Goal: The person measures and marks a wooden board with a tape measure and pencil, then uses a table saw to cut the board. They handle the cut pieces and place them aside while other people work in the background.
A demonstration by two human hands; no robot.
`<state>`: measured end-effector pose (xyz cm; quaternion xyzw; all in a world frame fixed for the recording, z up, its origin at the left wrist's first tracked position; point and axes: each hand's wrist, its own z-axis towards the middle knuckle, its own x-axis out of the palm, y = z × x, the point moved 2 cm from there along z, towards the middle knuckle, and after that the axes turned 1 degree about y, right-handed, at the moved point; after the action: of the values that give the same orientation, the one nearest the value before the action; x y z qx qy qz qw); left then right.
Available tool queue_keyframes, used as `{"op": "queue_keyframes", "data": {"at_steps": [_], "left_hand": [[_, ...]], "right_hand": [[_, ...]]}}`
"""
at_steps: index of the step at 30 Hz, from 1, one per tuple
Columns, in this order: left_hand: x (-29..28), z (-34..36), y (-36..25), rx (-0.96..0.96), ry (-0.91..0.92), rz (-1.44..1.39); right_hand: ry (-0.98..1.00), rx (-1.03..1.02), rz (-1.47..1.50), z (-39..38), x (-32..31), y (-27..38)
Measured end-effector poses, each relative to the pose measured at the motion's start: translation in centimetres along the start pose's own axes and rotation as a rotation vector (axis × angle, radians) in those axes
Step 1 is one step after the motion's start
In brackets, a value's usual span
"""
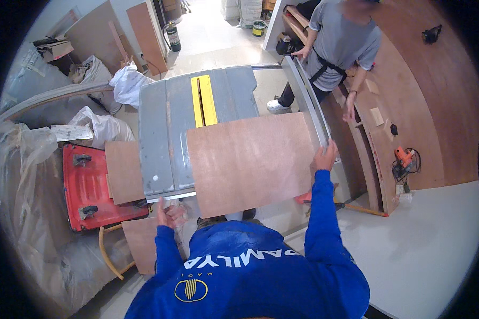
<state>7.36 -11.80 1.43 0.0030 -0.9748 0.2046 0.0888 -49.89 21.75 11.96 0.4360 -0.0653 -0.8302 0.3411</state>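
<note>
A grey table saw (159,122) with a yellow insert plate (203,98) stands in front of me. On its near right part lies a rectangular plywood sheet (250,165), overhanging the front edge. My right hand (324,157) is closed round the near end of the long metal fence (310,98), beside the sheet's right edge. At the saw's front left corner, my left hand (171,213) is held with its fingers apart, close to the front rail (178,196); whether it touches the rail is unclear. Across from me, a person in grey has one hand (302,52) at the fence's far end.
To the left are an upturned red cart (77,183), plywood offcuts (123,173) and white sacks (104,127). Large wooden panels (410,106) stand at right, with an orange power tool (404,158) on them. A fire extinguisher (172,37) stands farther back.
</note>
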Motion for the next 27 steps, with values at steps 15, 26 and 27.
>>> {"op": "queue_keyframes", "data": {"at_steps": [15, 26, 27], "left_hand": [[11.2, -4.4, 5.3, 0.857, -0.403, 0.905], [-11.1, -15.0, 12.0, 0.702, -0.485, 0.287], [-12.5, -15.0, 12.8, 0.66, -0.49, 0.085]], "right_hand": [[0.474, 1.525, 1.717, -20.9, -2.0, -3.0], [1.415, 1.159, 1.403, -24.5, -12.0, 5.0], [1.451, 1.065, 1.431, -24.1, -12.0, 6.0]]}}
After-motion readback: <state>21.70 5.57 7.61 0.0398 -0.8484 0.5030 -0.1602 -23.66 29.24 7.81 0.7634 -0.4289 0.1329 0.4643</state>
